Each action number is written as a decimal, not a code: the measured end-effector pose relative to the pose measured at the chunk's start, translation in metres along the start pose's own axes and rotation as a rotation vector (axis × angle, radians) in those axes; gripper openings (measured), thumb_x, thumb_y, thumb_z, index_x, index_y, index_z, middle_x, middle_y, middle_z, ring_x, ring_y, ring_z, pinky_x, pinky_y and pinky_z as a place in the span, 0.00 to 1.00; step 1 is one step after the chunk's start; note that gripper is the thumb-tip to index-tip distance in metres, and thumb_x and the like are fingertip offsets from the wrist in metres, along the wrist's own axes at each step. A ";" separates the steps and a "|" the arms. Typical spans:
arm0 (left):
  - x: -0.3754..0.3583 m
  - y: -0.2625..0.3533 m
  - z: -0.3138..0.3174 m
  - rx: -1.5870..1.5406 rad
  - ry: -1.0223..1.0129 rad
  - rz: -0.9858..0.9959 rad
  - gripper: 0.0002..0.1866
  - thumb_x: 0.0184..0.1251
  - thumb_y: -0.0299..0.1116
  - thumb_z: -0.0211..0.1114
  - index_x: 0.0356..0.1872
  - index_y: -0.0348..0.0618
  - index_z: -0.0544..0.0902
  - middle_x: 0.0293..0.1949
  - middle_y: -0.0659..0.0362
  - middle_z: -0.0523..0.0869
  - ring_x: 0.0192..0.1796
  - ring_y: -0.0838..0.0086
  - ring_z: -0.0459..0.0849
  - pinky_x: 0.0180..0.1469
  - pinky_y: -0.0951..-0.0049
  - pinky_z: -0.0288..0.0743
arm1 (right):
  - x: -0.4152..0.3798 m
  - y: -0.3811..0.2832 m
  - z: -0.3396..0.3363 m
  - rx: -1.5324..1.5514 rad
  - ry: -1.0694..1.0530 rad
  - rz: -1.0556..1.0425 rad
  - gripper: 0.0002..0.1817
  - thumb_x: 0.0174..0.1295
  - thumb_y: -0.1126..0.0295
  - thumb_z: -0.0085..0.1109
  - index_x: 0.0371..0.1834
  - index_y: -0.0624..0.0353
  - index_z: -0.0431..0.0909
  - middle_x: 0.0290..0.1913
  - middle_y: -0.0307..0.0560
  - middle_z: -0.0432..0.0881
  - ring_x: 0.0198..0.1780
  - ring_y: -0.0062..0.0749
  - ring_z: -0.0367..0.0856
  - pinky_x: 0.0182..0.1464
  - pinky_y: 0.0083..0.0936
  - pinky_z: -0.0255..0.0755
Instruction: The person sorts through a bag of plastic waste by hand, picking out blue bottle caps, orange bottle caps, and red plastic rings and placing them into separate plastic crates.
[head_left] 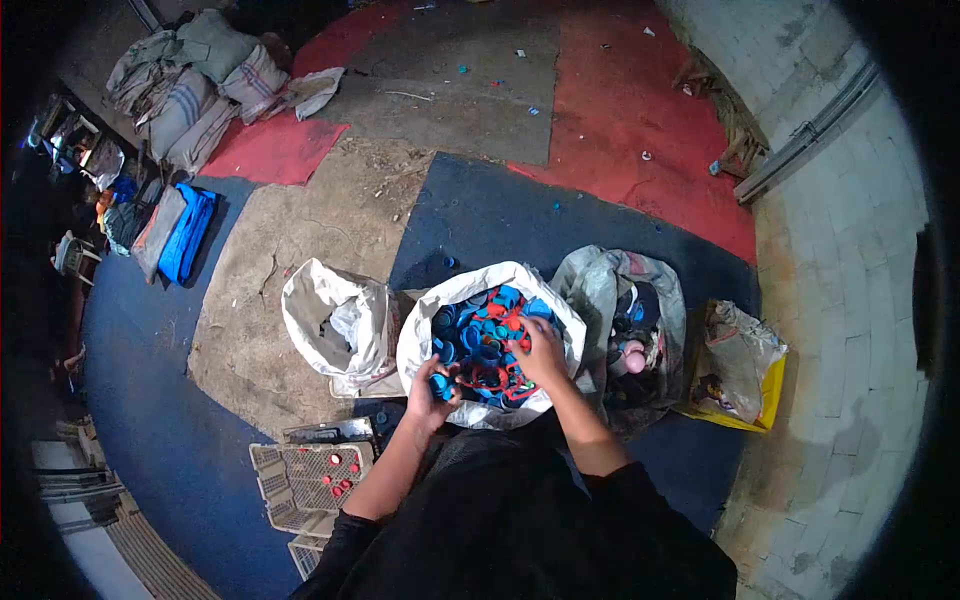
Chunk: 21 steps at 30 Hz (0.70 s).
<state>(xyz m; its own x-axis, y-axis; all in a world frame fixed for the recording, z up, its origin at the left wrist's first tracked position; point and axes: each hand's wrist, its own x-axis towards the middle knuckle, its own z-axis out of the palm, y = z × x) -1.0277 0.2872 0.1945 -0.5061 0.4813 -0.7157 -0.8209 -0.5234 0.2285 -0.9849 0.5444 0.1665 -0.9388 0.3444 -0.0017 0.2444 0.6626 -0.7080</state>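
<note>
A white woven sack (413, 345) stands in front of me with its rim rolled back, full of plastic bottle caps (487, 352), mostly blue with some red and a few green. At the sack's near left rim, my left hand (428, 402) is curled palm up around a few blue bottle caps (441, 385). From the right, my right hand (541, 356) reaches over the rim into the pile. Its thumb and fingers are apart, touching the red and blue caps; whether one is gripped is hidden.
To the left stands a smaller white sack (375, 320); to the right, a grey sack (665, 275) of mixed items and a yellow-edged bag (770, 385). A plastic crate (300, 480) with red caps lies lower left. Stuffed sacks (190, 105) lean far left; a block wall (840, 330) runs right.
</note>
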 end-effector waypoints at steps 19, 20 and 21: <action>0.012 0.023 -0.019 0.039 0.015 0.163 0.21 0.78 0.49 0.60 0.26 0.47 0.76 0.62 0.52 0.86 0.42 0.69 0.82 0.28 0.77 0.75 | 0.093 0.062 0.052 -0.276 0.040 -0.374 0.16 0.65 0.67 0.63 0.54 0.59 0.84 0.60 0.53 0.84 0.57 0.49 0.85 0.59 0.45 0.79; 0.010 0.023 -0.020 0.034 0.014 0.161 0.21 0.78 0.48 0.59 0.26 0.46 0.76 0.62 0.52 0.86 0.42 0.69 0.82 0.28 0.77 0.76 | 0.092 0.055 0.048 -0.287 -0.033 -0.300 0.16 0.65 0.67 0.64 0.54 0.59 0.84 0.61 0.53 0.83 0.58 0.49 0.84 0.59 0.45 0.79; 0.008 0.023 -0.021 0.028 0.014 0.159 0.21 0.78 0.48 0.59 0.26 0.46 0.76 0.62 0.52 0.86 0.42 0.69 0.83 0.28 0.77 0.76 | 0.090 0.043 0.038 -0.300 -0.107 -0.225 0.16 0.64 0.67 0.64 0.54 0.58 0.85 0.61 0.53 0.83 0.60 0.50 0.84 0.60 0.45 0.79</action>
<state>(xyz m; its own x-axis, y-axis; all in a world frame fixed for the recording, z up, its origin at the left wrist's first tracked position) -1.0448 0.2640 0.1801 -0.6265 0.3844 -0.6780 -0.7380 -0.5724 0.3574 -1.0683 0.5781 0.1088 -0.9931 0.1078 0.0451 0.0750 0.8840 -0.4614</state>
